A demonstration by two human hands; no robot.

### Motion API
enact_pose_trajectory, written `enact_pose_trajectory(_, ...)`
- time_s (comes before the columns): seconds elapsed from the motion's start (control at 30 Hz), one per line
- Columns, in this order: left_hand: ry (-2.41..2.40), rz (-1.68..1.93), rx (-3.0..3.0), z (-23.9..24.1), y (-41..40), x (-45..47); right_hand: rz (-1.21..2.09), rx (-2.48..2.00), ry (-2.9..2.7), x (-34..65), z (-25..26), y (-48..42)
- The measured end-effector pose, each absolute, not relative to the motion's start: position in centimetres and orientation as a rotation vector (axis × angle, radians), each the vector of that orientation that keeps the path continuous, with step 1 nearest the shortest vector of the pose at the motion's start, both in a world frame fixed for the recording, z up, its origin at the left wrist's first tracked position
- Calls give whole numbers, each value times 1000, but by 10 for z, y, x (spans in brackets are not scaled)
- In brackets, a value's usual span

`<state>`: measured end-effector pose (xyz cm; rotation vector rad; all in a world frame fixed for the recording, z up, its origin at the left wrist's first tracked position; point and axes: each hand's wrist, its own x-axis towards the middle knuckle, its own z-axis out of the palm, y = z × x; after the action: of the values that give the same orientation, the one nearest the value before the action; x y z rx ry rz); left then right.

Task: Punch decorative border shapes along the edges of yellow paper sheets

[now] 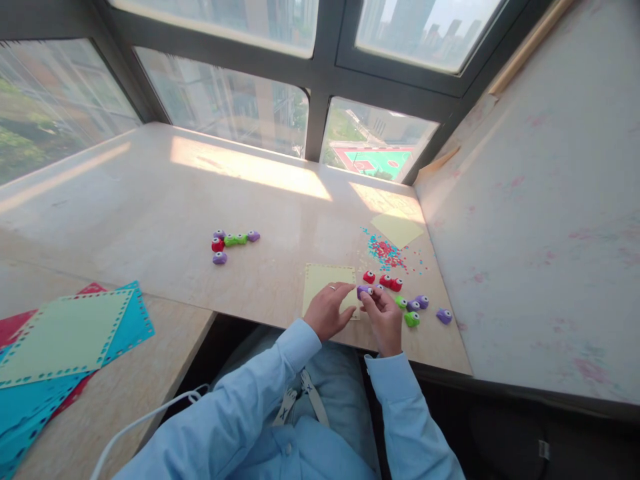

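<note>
My left hand (pixel 327 310) rests on a pale yellow paper square (pixel 325 280) near the counter's front edge, fingers curled and pressing the sheet. My right hand (pixel 384 315) is pinched on a small purple paper punch (pixel 363 291) at the sheet's right edge. Red punches (pixel 385 280) lie just behind my right hand. To its right sit green punches (pixel 411 319) and purple punches (pixel 444 315).
A second group of punches (pixel 231 243) lies at mid-counter. Red and blue paper confetti (pixel 385 252) is scattered beside another yellow sheet (pixel 397 229). Punched green, blue and red sheets (pixel 65 337) are stacked on the left table. Windows run behind, a wall on the right.
</note>
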<state>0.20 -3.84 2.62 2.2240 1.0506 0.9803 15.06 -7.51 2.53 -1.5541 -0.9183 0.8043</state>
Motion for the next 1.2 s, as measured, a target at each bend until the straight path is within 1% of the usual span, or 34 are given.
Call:
enact_pose_trajectory(0.13,1143,739,2366,23,-21,-2,588,-1716,-1199,180,13,-67)
enact_pose_trajectory(0.23,1170,563,2433,16,-11,-3,438,-1703,-1481,194,9,-62)
enact_pose_trajectory(0.3,1181,519,2439,11,-7,-4,381,-1664,-1628,199,7,-59)
enact_pose_trajectory(0.43,1137,604,2445,2,-3,-8,332,-1628,-1772,202,3,-51)
enact_pose_trajectory(0.6,1093,694,2471,-3,-2,-12,370,-1626,-1724,202,-1,-45)
enact_pose_trajectory(0.93,1059,688,2488,-2,-3,-14,448,-1588,-1675,205,1,-47)
enact_pose_trajectory(1.2,1028,692,2456,-1,0,-15,366,-1564,-1789,207,-1,-43)
